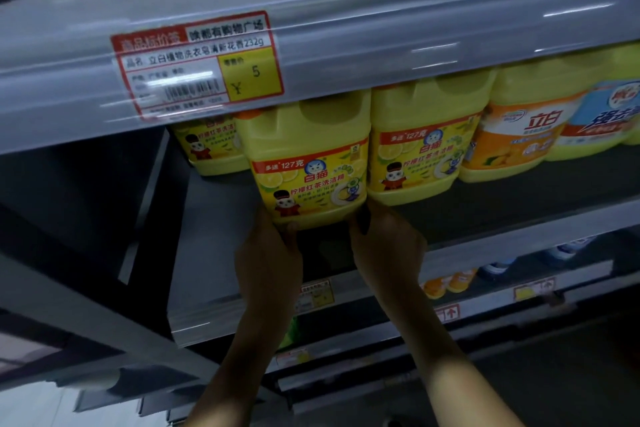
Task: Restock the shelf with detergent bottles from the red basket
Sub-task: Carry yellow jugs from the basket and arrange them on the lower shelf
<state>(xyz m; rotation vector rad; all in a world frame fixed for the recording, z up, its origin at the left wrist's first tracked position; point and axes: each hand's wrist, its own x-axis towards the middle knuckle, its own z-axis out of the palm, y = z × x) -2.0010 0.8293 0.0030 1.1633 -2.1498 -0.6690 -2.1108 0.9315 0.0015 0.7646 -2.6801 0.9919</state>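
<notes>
A yellow detergent bottle (308,166) with a red and yellow label sits at the front of the grey shelf (214,253). My left hand (268,253) grips its lower left corner and my right hand (384,243) grips its lower right corner. A second bottle of the same kind (419,146) stands right beside it, and a third (211,149) stands further back on the left. The red basket is out of view.
An upper shelf edge (381,28) with a red price tag (197,66) overhangs the bottle tops. Yellow bottles with orange (523,128) and blue (602,118) labels stand to the right. Lower shelves hold small items (450,282). The shelf's left part is bare.
</notes>
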